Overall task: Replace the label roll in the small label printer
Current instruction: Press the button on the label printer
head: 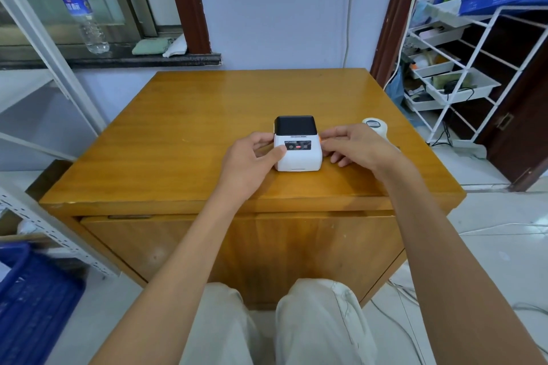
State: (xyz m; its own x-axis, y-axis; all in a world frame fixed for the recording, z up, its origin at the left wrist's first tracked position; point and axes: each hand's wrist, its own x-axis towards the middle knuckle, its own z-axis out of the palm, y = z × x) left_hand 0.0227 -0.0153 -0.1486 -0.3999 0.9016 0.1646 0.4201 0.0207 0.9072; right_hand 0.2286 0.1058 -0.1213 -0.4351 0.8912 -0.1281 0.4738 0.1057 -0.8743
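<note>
A small white label printer point(297, 154) with a dark lid on top stands upright near the middle of the wooden table point(184, 139). Its lid is down. My left hand point(252, 157) grips the printer's left side, thumb on the front panel. My right hand point(353, 144) rests against its right side, fingertips touching an orange part there. A white label roll point(376, 125) lies on the table just behind my right hand, partly hidden by it.
A white wire shelf rack point(462, 68) with trays stands to the right of the table. A window sill at the back left holds a water bottle point(84, 15). A blue crate point(32, 299) sits on the floor at the lower left. Cables trail on the floor at the right.
</note>
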